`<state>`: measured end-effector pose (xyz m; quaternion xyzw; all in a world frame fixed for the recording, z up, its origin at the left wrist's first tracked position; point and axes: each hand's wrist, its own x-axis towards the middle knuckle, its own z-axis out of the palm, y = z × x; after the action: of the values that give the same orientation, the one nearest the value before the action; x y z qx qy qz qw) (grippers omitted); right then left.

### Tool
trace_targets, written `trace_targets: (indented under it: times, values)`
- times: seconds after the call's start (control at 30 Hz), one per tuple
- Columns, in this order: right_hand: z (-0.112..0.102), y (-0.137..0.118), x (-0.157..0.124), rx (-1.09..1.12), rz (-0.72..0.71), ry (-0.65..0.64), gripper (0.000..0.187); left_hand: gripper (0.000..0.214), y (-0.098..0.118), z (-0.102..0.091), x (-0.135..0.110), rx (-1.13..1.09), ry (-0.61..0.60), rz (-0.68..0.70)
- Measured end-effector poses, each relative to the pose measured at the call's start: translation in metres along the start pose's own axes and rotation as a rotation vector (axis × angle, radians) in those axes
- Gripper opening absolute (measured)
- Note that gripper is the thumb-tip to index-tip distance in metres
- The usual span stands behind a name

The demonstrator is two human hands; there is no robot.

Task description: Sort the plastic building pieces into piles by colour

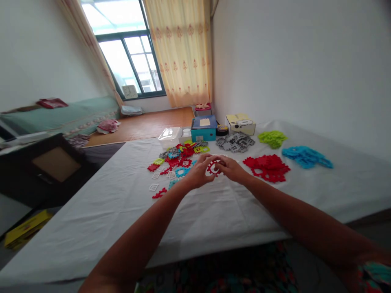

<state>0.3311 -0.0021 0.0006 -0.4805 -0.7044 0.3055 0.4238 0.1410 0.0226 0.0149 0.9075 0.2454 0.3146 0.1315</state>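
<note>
Both my hands meet over the white-covered table [214, 211], a little above its middle. My left hand [200, 171] and my right hand [232, 168] each pinch a side of one red plastic puzzle piece [213, 167] held between them. Just left of my hands lies a mixed pile of coloured pieces [177, 158] with small white square pieces [154, 187] scattered at its near edge. To the right lies a sorted red pile [269, 167].
Sorted piles lie further back and right: grey [235, 142], green [273, 138], blue [306, 156]. A clear plastic tub [170, 136], a blue box [204, 127] and a cream box [240, 123] stand at the table's far edge. A bed and window are beyond.
</note>
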Motion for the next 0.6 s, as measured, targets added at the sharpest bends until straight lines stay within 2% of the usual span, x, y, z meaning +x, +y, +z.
trace_targets:
  times: [0.07, 0.2, 0.23, 0.3, 0.37, 0.43, 0.5, 0.6]
  values:
    - [-0.039, 0.016, -0.007, -0.171, 0.018, 0.105, 0.032, 0.056, -0.016, -0.007, 0.000, 0.008, -0.039, -0.008]
    - [-0.133, 0.057, -0.020, -0.555, 0.086, 0.332, 0.032, 0.032, -0.072, -0.046, -0.011, 0.127, -0.013, -0.179]
    - [-0.152, 0.068, -0.022, -0.629, 0.124, 0.352, 0.033, 0.031, -0.087, -0.056, -0.015, 0.172, -0.001, -0.250]
    - [-0.179, 0.084, -0.025, -0.760, 0.202, 0.316, 0.035, 0.030, -0.114, -0.072, -0.026, 0.276, 0.052, -0.432]
    - [-0.191, 0.093, -0.026, -0.888, 0.262, 0.220, 0.034, 0.034, -0.133, -0.081, -0.039, 0.345, 0.117, -0.580]
    - [-0.192, 0.091, -0.024, -1.029, 0.284, 0.178, 0.033, 0.037, -0.144, -0.083, -0.052, 0.365, 0.189, -0.670]
    - [-0.182, 0.079, -0.019, -1.136, 0.250, 0.194, 0.032, 0.035, -0.147, -0.082, -0.063, 0.358, 0.224, -0.704]
    - [-0.146, 0.049, -0.005, -1.117, 0.107, 0.168, 0.031, 0.029, -0.145, -0.074, -0.073, 0.399, 0.174, -0.684]
